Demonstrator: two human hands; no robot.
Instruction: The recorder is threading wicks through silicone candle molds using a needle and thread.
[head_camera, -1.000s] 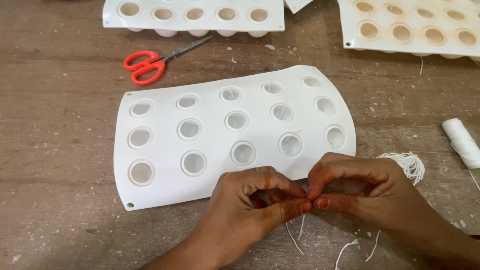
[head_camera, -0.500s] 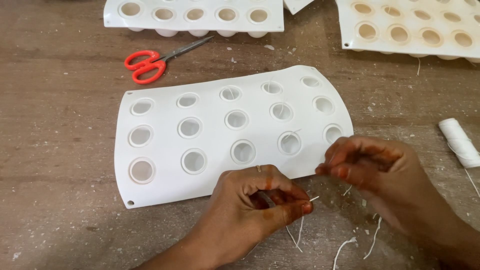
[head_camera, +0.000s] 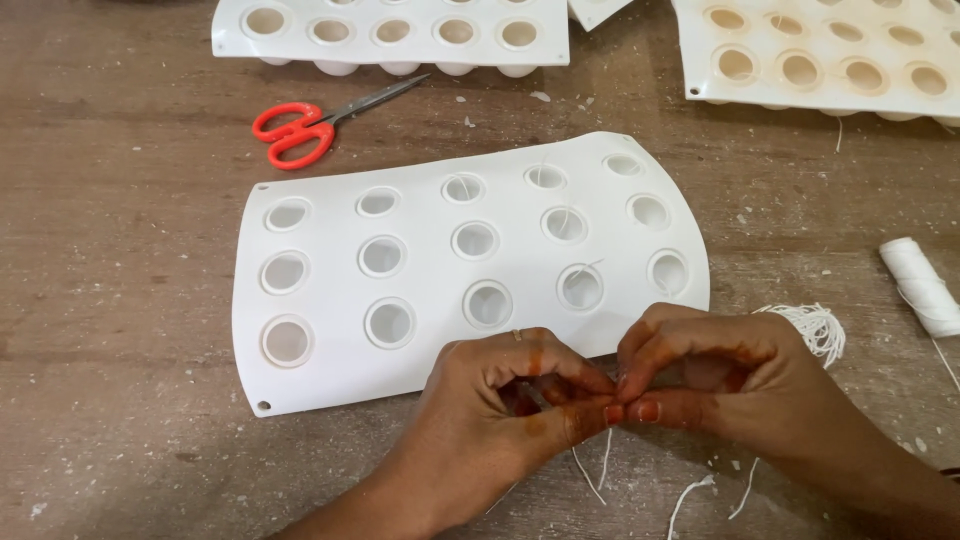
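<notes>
**White thread pinched between both hands at the mould's near edge**

Head view: white thread (head_camera: 590, 470) is what you are working on. Your left hand (head_camera: 505, 400) and right hand (head_camera: 715, 375) meet fingertip to fingertip just in front of the near edge of the white silicone mould (head_camera: 320, 290), over the wooden table (head_camera: 120, 250). Both hands have thumb and forefinger pressed together, pinching the short thread between them; its loose ends hang below your fingers, and the other fingers curl in. The step in hand looks like twisting or separating a cut length of wick thread. Several cavities on the right side of the mould already show a thin strand in them, while the left ones look bare.

A small bundle of cut threads (head_camera: 815, 325) lies just beside your right hand, and the thread spool (head_camera: 920, 285) sits further right. Red-handled scissors (head_camera: 300, 130) rest beyond the mould, well apart from your hands, with two more mould trays (head_camera: 390, 30) along the far edge.

Your next move probably calls for a firm grip on one end and a steady, fine aim at a cavity.
</notes>
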